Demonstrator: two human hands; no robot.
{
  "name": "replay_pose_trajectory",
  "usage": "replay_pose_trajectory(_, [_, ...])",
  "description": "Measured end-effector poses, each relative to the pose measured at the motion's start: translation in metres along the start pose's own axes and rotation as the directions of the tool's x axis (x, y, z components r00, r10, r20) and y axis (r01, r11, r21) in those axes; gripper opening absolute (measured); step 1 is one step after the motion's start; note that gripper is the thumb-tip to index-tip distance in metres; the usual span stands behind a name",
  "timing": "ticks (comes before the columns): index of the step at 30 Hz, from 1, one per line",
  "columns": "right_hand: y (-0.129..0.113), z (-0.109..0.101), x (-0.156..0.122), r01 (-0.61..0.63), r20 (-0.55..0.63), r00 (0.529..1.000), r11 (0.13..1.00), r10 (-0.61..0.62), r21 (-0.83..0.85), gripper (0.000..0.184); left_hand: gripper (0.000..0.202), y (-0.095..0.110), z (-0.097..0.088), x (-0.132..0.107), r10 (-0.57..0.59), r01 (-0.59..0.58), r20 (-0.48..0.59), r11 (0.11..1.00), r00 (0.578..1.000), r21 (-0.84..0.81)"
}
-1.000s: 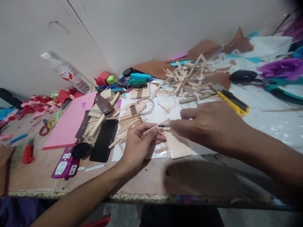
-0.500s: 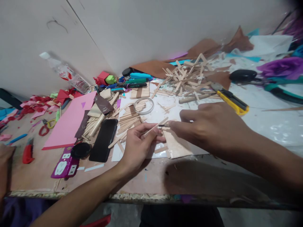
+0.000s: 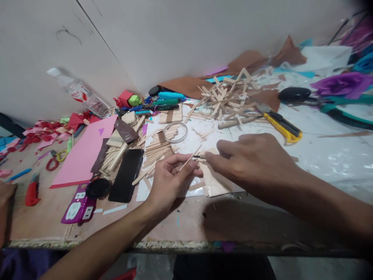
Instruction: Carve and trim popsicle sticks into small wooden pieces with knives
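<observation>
My left hand [image 3: 169,179] pinches a thin wooden craft stick [image 3: 194,153], held slanting upward between thumb and fingers. My right hand [image 3: 247,161] is closed around a slim tool [image 3: 198,156]; only its dark, narrow tip shows, touching or very near the stick, and the rest is hidden by my fingers. Under my hands lies a pale wooden panel [image 3: 223,181] on a white sheet. A row of flat craft sticks [image 3: 157,149] and a roll of clear tape [image 3: 175,132] sit just beyond my left hand.
A heap of craft sticks [image 3: 224,97] stands behind, with a yellow cutter [image 3: 282,126] and pliers [image 3: 344,112] to the right. On the left are a phone [image 3: 126,175], a purple power strip [image 3: 78,206], pink paper [image 3: 84,151] and another person's hand [image 3: 6,192].
The stick in my left hand has tilted a little more upright. My right hand with the tool has shifted slightly left and down. The view has moved slightly.
</observation>
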State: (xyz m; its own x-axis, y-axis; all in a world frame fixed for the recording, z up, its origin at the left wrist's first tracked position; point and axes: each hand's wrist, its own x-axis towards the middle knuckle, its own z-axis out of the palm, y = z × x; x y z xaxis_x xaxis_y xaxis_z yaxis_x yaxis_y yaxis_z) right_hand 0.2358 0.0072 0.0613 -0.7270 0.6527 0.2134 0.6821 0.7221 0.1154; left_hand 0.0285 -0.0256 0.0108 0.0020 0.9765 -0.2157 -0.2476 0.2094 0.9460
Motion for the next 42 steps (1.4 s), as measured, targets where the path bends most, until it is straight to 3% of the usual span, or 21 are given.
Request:
replay_pose_trajectory(4, [-0.004, 0.005, 0.001, -0.103, -0.013, 0.995, 0.992, 0.104, 0.07, 0.017, 0.023, 0.001, -0.001, 0.001, 0.03, -0.03, -0.007, 1.0, 1.0, -0.011])
replay_pose_trajectory(7, [-0.003, 0.009, 0.004, -0.19, 0.037, 0.982, 0.943, 0.187, 0.273, 0.026, 0.023, 0.001, -0.002, 0.001, 0.106, -0.105, -0.016, 0.993, 0.994, 0.047])
replay_pose_trajectory(10, [0.0, 0.012, 0.007, -0.224, 0.122, 0.974, 0.867, 0.189, 0.446, 0.039, 0.023, 0.001, -0.003, 0.001, 0.178, -0.173, -0.033, 0.977, 0.983, 0.122])
replay_pose_trajectory(15, [-0.005, 0.012, 0.007, -0.335, 0.303, 0.929, 0.832, 0.213, 0.443, 0.032, 0.022, 0.0, -0.002, 0.002, 0.228, -0.22, -0.032, 0.961, 0.973, 0.17])
replay_pose_trajectory(21, [-0.018, 0.009, 0.012, -0.409, 0.361, 0.892, 0.825, 0.271, 0.391, 0.029, 0.021, 0.001, -0.003, 0.001, 0.329, -0.307, -0.064, 0.923, 0.942, 0.232])
replay_pose_trajectory(25, [-0.021, 0.012, 0.011, -0.359, 0.275, 0.928, 0.808, 0.253, 0.467, 0.025, 0.019, 0.005, -0.005, -0.002, 0.388, -0.358, -0.059, 0.892, 0.92, 0.278])
replay_pose_trajectory(29, [-0.02, 0.021, 0.007, -0.204, 0.059, 0.974, 0.747, 0.217, 0.633, 0.028, 0.018, 0.012, -0.004, -0.005, 0.48, -0.44, -0.044, 0.835, 0.876, 0.33])
replay_pose_trajectory(32, [-0.023, 0.028, 0.005, -0.119, -0.074, 0.969, 0.71, 0.235, 0.694, 0.027, 0.017, 0.014, -0.004, -0.005, 0.514, -0.475, -0.029, 0.812, 0.857, 0.338])
replay_pose_trajectory(38, [-0.03, 0.029, 0.007, -0.138, -0.098, 0.958, 0.733, 0.27, 0.666, 0.025, 0.02, 0.017, -0.008, -0.004, 0.498, -0.457, -0.037, 0.821, 0.866, 0.343])
replay_pose_trajectory(42, [-0.029, 0.026, 0.008, -0.068, -0.183, 0.95, 0.738, 0.254, 0.672, 0.022, 0.015, 0.021, -0.008, -0.005, 0.574, -0.506, -0.084, 0.773, 0.814, 0.382])
